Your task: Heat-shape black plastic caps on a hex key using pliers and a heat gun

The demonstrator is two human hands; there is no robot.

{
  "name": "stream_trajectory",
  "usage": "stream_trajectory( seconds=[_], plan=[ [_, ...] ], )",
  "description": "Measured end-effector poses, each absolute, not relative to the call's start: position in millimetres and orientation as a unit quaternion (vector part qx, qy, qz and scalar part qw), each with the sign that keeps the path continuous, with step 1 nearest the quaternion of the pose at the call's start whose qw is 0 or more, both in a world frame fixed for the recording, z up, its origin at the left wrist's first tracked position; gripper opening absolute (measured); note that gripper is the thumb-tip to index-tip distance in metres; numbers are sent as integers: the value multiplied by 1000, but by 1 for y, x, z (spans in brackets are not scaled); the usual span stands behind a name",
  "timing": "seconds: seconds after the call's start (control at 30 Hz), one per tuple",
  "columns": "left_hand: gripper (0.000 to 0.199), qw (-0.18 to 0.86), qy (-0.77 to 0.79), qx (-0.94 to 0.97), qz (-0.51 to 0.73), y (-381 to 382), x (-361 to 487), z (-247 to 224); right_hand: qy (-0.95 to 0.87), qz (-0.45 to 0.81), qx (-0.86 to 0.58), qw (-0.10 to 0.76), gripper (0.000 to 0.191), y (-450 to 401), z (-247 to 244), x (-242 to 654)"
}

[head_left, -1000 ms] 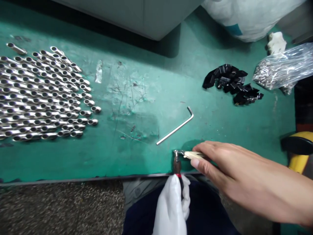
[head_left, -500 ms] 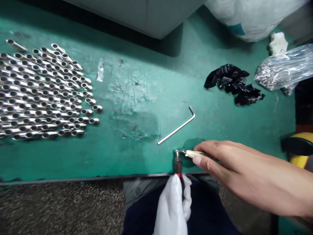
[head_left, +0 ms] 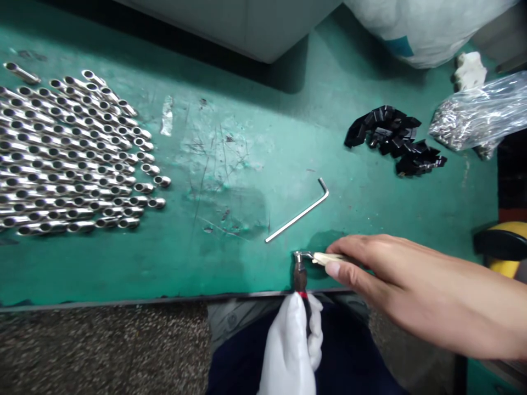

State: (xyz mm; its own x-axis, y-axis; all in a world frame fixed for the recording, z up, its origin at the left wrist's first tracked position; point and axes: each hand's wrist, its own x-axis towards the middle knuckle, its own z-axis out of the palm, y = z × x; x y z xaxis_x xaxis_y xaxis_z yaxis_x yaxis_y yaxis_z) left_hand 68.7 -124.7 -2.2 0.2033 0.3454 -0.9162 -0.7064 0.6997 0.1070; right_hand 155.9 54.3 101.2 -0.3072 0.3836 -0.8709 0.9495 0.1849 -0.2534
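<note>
My left hand [head_left: 287, 345], in a white glove, sits at the bottom middle and grips a dark tool shaft [head_left: 300, 277] with a red band, upright at the green bench's front edge [head_left: 164, 299]. My right hand [head_left: 382, 274] is bare and pinches a cream-coloured strip [head_left: 327, 259] between thumb and fingers. The strip's end meets a small bent silver metal tip [head_left: 301, 255] on top of the dark shaft. How these pieces join is hidden. A steel hex key [head_left: 298, 215] lies on the bench just beyond both hands, not touching them.
A large pile of steel tubes [head_left: 74, 156] covers the bench's left side. Black pieces [head_left: 389, 140] and a clear bag of small metal parts [head_left: 480, 112] lie at right. A white sack [head_left: 424, 27] and grey cabinet [head_left: 230, 27] stand behind; a yellow-and-black object [head_left: 500, 247] is at right.
The whole view has shifted slightly, with the bench items sitting a little differently in frame. Both hands keep the same hold, and my right forearm sits slightly higher.
</note>
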Motion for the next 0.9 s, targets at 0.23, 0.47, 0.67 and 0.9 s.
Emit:
stream_trajectory(
  seconds=[0.23,0.47,0.67,0.9],
  plan=[
    [58,757,508,-186,365,-128,70,-7,693,-418,480,340,45,55,102,157],
    [57,756,518,-182,357,-124,67,0,688,-414,478,357,46,59,101,156],
    [55,752,524,-173,361,-122,65,2,689,-419,475,352,45,61,102,153],
    [59,763,520,-171,344,-127,69,-4,716,-409,448,345,44,62,100,151]
  ],
)
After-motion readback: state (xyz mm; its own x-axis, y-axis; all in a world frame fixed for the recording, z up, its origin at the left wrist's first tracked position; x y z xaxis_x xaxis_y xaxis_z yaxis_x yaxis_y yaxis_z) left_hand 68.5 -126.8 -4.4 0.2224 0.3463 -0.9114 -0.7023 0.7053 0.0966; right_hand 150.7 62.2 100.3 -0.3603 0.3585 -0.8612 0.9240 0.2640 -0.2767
